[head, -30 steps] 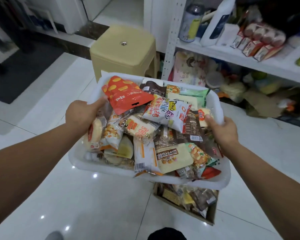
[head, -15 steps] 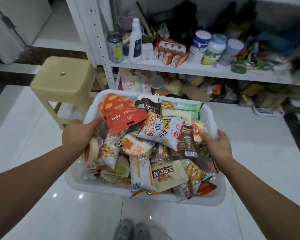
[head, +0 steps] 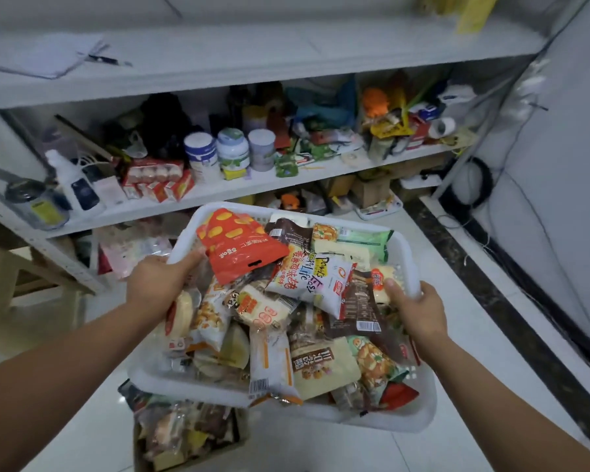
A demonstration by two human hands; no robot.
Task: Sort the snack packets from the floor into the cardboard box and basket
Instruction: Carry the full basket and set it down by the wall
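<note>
Sorting looks nearly done: the white basket is heaped with snack packets, and the cardboard box on the floor below it is full too. No loose packets show on the visible tiles. The left hand grips the basket's left rim and the right hand grips its right rim, holding it up before a cluttered shelf. The basket hides part of the box and the floor beneath, and the frame cuts off the box's near end.
</note>
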